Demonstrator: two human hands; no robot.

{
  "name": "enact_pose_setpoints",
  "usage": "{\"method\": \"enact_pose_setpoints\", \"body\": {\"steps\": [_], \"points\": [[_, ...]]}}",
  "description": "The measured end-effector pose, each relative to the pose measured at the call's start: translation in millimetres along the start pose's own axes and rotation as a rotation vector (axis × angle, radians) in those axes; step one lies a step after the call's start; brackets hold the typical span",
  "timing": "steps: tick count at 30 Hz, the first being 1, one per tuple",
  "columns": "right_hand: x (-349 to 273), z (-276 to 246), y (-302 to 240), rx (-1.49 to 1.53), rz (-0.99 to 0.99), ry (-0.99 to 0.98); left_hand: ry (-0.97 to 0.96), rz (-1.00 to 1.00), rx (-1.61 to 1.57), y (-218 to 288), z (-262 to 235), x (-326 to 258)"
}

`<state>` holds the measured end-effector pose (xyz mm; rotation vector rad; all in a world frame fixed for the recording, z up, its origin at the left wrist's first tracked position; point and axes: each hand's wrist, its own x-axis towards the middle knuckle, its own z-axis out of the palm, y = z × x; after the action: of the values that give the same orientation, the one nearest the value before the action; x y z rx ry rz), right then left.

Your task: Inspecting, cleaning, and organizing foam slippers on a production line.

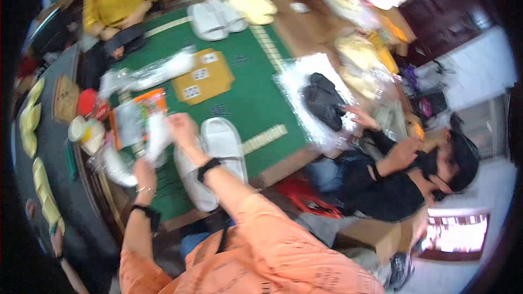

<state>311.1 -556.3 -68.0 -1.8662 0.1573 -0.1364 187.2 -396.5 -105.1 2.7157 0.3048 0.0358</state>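
Blurred by motion, my right hand (183, 129) has its fingers closed at the side of a white, soft-looking piece (158, 137), perhaps a plastic bag. My left hand (144, 175) is closed at the lower end of the same piece; its fingertips are smeared. Just right of my hands, a pair of white slippers (222, 140) lies at the table's near edge. Left of them are crumpled clear plastic (115, 167), an orange-and-white packet (129, 122) and a red object (92, 103).
The green table (256, 95) holds a tan board (202, 79), plastic-wrapped bundles (158, 71), more white slippers (213, 20) and yellow slippers (255, 6). At right, a co-worker in black (381, 185) reaches toward black slippers (326, 100) on clear plastic. Someone in yellow (117, 2) sits opposite.
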Motion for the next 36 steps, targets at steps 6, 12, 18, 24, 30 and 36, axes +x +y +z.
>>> {"method": "enact_pose_setpoints", "body": {"steps": [6,12,18,24,30,36], "points": [[4.5,2.3,-12.5,0.099,0.146,-0.051,0.056,0.043,-0.033,-21.8,18.9,-2.5],[38.9,-38.6,-23.7,0.367,0.127,0.402,0.099,0.066,-0.048,-59.0,34.9,3.7],[41.1,-195.4,-27.2,1.196,0.059,0.199,0.196,0.037,0.013,-61.6,32.3,2.9],[-49.6,-291.7,-3.0,1.038,0.375,0.287,-0.088,-0.211,0.006,-22.8,-0.1,4.7],[-109.6,-275.3,67.8,0.959,0.670,0.539,0.226,0.027,0.183,58.8,-37.5,-35.2],[-120.8,-244.1,65.2,1.027,0.643,0.345,-0.469,-0.205,-0.427,148.0,3.0,-120.1]]}}
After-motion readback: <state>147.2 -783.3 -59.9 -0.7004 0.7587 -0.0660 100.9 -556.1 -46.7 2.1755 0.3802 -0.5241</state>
